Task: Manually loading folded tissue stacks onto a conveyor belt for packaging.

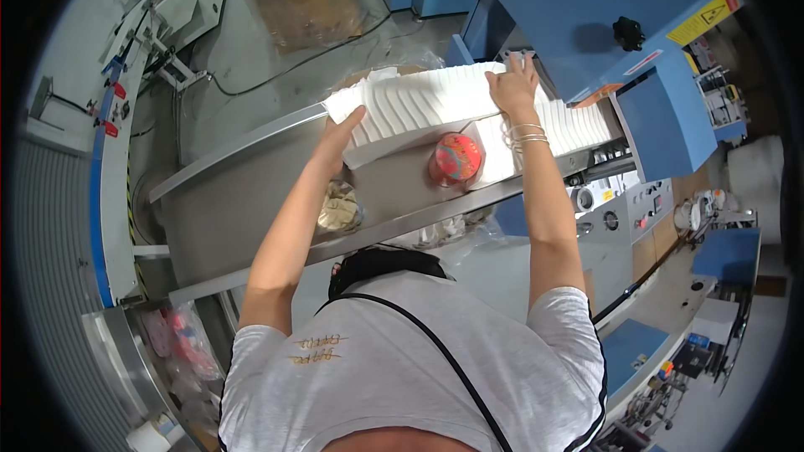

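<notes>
A long row of white folded paper, probably napkins [419,105], stands in a wavy line on a grey metal chute [243,180]. My left hand [342,136] grips its left end, thumb up along the end and the other fingers partly hidden. Over the top of the row, farther right, my right hand [515,90] holds with its fingertips at the far edge. More white paper [578,124] continues to the right, into the blue machine. Just in front of the row sits a round container with a red patterned top [457,157]. A clear container of beige pieces [338,206] is beside my left forearm.
The blue machine [569,8] rises at the far right, with a black knob [630,33]. The chute's metal rim [335,244] runs close in front of my body. An open cardboard box [306,0] stands on the floor beyond. A control panel [641,209] lies to the right.
</notes>
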A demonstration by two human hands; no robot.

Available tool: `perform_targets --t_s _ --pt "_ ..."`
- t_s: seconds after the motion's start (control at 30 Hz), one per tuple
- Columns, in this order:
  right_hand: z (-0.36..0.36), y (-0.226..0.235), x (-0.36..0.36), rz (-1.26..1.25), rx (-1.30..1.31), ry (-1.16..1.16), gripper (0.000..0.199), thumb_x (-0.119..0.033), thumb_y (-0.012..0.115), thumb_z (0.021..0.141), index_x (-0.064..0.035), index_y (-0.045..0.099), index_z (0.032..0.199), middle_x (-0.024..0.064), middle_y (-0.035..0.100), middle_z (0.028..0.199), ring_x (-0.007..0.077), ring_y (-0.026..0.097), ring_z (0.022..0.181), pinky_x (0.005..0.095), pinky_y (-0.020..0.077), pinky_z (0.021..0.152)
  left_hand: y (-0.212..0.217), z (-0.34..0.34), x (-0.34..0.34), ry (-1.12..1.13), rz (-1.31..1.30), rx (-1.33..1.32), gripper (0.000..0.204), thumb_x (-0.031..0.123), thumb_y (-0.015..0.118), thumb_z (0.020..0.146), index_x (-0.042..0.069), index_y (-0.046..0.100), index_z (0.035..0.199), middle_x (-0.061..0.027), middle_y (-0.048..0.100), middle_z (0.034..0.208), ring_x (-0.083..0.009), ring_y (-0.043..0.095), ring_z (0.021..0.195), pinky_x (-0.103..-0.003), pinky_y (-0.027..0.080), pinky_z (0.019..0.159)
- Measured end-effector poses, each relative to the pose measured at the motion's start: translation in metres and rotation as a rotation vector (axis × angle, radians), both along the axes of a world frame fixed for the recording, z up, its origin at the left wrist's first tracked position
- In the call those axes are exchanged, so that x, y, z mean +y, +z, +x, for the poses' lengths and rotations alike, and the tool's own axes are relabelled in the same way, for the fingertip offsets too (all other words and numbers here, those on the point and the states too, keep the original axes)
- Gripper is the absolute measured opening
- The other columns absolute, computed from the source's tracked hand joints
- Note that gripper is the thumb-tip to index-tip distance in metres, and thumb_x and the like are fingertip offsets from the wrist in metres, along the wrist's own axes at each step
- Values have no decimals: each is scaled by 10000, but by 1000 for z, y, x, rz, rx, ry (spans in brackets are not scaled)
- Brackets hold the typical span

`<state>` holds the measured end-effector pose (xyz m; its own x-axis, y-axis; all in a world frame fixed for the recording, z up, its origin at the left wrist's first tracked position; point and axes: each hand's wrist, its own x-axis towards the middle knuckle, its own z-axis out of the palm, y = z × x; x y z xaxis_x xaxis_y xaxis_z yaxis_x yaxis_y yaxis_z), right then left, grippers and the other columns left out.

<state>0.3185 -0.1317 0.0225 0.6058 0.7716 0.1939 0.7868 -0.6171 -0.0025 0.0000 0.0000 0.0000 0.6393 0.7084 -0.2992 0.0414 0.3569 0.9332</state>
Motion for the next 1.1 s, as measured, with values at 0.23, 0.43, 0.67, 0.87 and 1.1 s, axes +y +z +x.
perform_targets --t_s 0.23,0.43,0.67,0.87,1.1 --pt "-94 -2 39 80 -19 15 445 -404 533 876 -7 712 966 107 441 1400 314 267 1359 484 270 1041 -11 -80 30 37 -50 -29 645 374 614 889 47 365 1386 -86 486 1327 -210 486 1193 -336 385 985" --pt "-211 -3 71 191 131 8 491 -424 571 852 49 699 878 136 505 1262 323 415 1223 442 459 908 -5 -195 71 103 -95 47 624 386 595 902 -13 416 1347 -105 525 1305 -220 513 1182 -337 388 989" --pt "-242 11 48 135 306 -135 550 -457 461 903 49 666 971 211 552 1213 377 526 1121 447 460 914 -5 -236 88 -70 7 131 785 396 660 851 20 286 1429 -109 411 1410 -229 363 1311 -331 268 1069" --pt "-217 -4 11 225 58 -64 446 -399 508 906 15 670 873 218 611 1029 360 588 984 441 482 825 1 -202 72 -217 5 37 755 364 678 846 36 297 1411 -96 424 1376 -235 389 1281 -344 297 1052" --pt "-362 22 -18 112 309 39 762 -597 651 733 -41 425 1203 210 608 898 383 621 799 460 522 664 11 -197 60 -142 19 132 850 389 702 817 31 242 1435 -112 401 1400 -244 376 1292 -353 295 1056"
